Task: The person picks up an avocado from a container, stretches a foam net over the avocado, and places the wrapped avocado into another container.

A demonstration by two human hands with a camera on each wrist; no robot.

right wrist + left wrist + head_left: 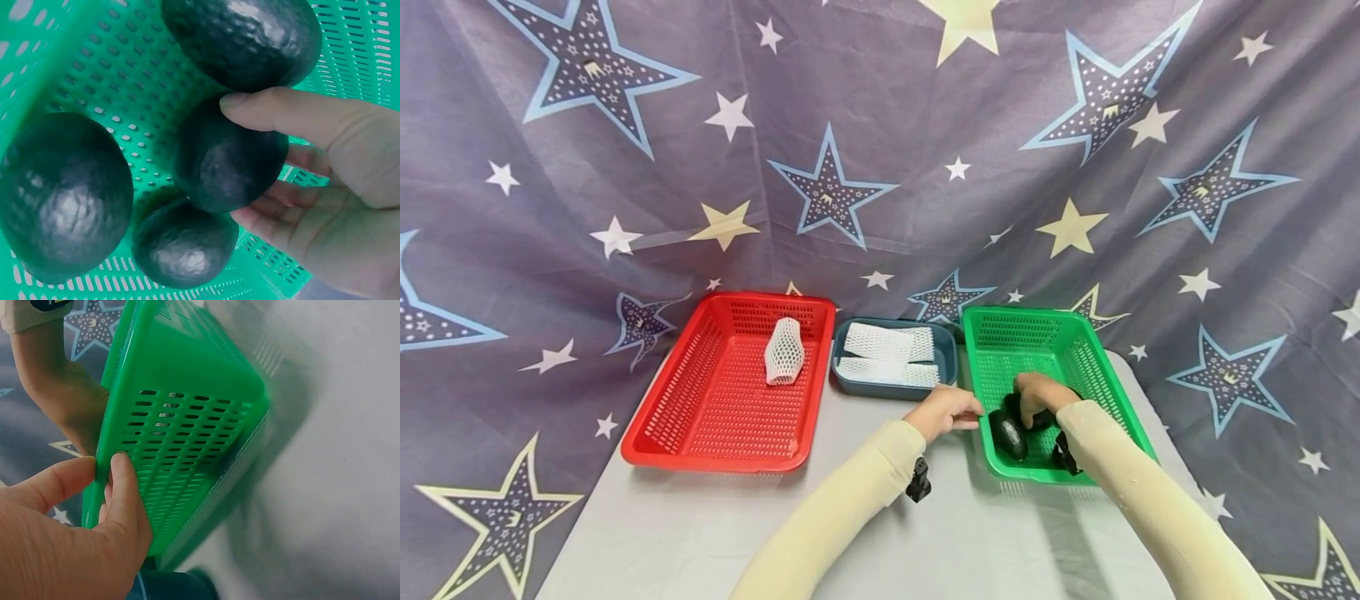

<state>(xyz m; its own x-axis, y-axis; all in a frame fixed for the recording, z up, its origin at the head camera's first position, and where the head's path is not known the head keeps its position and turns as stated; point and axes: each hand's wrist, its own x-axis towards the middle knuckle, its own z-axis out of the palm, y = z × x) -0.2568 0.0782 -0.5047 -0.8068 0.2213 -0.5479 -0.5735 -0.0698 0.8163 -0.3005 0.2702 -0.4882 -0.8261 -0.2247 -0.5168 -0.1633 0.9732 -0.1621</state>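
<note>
One avocado [231,159] within right grip [350,225]; three others [65,200] outside, in green basket [1015,329].

Dressed in cream, fitted with black.
I wear plain, close-fitting cloth in pale cream: my left sleeve [835,517] ends in a softly wrinkled left cuff [901,447], and just beside that cuff juts a small, blocky black fitting [918,481] with a notched outline. Well to the right of the left cuff, my right sleeve [1157,500] matches it in colour, with a second black fitting [1064,454], partly hidden. My left hand [943,412] and right hand [1042,395] are gloveless.
</note>
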